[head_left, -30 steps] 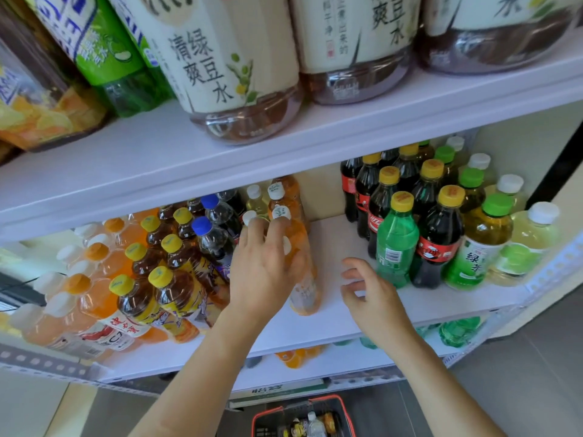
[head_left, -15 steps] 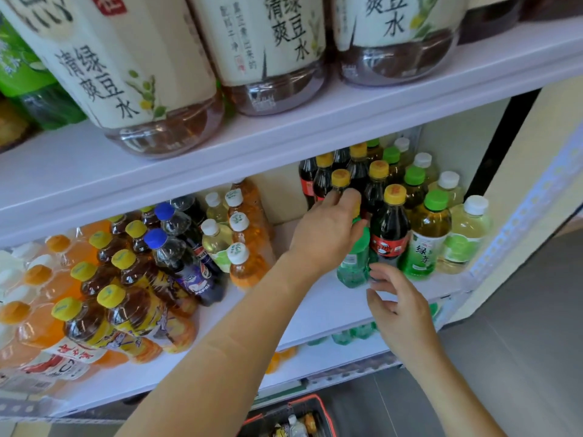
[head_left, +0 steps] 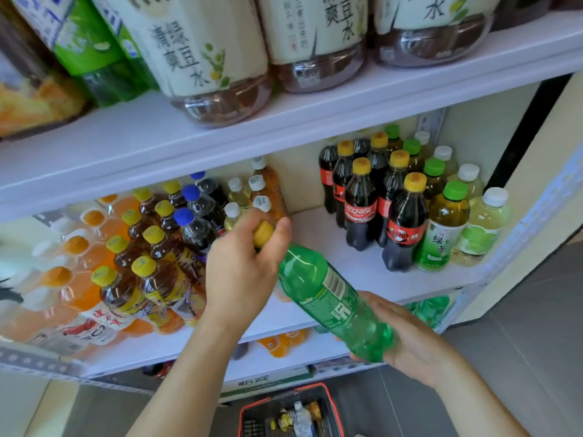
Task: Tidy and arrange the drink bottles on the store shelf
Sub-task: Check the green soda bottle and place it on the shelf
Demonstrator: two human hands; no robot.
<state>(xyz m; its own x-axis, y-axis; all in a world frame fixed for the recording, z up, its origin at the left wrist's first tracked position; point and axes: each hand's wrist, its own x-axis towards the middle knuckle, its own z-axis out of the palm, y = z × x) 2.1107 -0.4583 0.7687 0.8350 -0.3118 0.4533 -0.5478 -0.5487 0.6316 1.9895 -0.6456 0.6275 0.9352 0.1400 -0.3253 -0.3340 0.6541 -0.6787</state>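
Now that green bottle left colas at 2 o'clock | left hand fingers grip cap | right hand holds base | regrouping likely next

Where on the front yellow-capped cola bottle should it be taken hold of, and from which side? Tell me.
Take the front cola bottle by its narrow neck, just under the yellow cap, coming from the front and above. It stands upright near the front edge of the shelf. A green tea bottle crowds its right and another cola bottle its left, so its sides are hard to reach.
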